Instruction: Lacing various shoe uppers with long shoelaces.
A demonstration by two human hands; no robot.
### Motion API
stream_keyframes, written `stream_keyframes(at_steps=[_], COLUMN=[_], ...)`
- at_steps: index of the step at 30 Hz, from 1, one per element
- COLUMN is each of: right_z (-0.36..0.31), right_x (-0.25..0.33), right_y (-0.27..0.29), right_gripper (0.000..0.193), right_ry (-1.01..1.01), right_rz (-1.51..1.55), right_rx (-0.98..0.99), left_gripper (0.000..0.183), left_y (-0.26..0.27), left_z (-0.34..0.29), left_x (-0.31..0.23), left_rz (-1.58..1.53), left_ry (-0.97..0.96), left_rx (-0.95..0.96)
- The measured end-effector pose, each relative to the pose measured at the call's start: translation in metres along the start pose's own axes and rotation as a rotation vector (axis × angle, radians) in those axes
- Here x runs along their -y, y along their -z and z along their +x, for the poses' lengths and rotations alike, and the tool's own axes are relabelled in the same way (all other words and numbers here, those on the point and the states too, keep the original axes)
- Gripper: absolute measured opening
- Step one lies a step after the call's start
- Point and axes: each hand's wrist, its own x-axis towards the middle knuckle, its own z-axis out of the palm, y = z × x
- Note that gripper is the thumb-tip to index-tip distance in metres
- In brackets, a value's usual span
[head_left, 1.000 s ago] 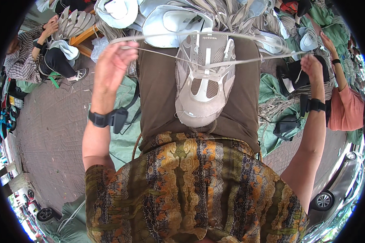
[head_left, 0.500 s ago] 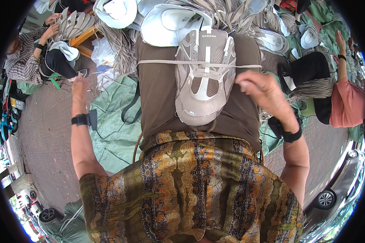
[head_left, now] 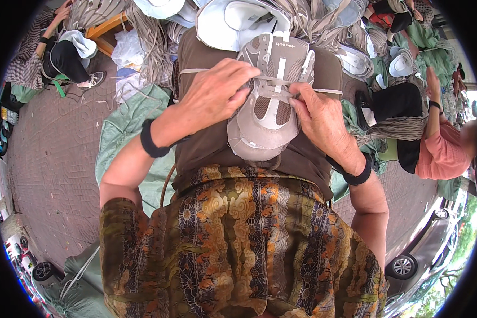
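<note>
A grey-beige sneaker upper [head_left: 259, 139] with mesh panels and a pale tongue lies across my lap, toe toward me. A flat light shoelace [head_left: 273, 80] crosses its lower eyelets, and its ends trail out over both thighs. My left hand [head_left: 214, 93] is closed at the upper's left edge, thumb and fingers pinching the lace. On the other side, my right hand [head_left: 323, 114] pinches the lace between thumb and forefinger close to the right eyelets. Both hands are over the upper, a short gap apart.
White-lined shoe uppers [head_left: 244, 24] and bundles of grey laces [head_left: 148, 50] lie beyond my knees. Green sheeting [head_left: 135, 130] covers paving at left. One person [head_left: 32, 58] sits far left, another in a pink top [head_left: 442, 146] at right. A car [head_left: 424, 241] stands lower right.
Both hands have come inward onto the upper from out at the sides, the left from far out. They now pinch the lace near the eyelets. The view has shifted slightly.
</note>
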Motion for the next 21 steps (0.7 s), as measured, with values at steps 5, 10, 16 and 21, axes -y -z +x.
stream_keyframes(at_steps=[5,10,16,21], right_z=[0.006,0.007,0.004,0.008], right_x=[-0.005,-0.007,-0.004,-0.006], right_y=[-0.006,-0.006,-0.008,-0.001], right_gripper=[0.017,0.018,0.017,0.015], right_ry=[0.009,-0.04,-0.062,-0.072], right_rz=[-0.013,0.131,0.114,0.075], right_rx=[0.016,0.095,0.04,0.12], left_gripper=[0.019,0.01,0.013,0.022], left_y=[-0.007,0.0,0.006,0.021], left_z=[0.014,0.025,0.039,0.061], left_x=[0.014,0.025,0.037,0.031], left_rz=[-0.086,-0.117,-0.099,-0.022], left_ry=[0.077,0.023,0.059,0.117], left_rx=[0.123,0.241,0.377,0.549])
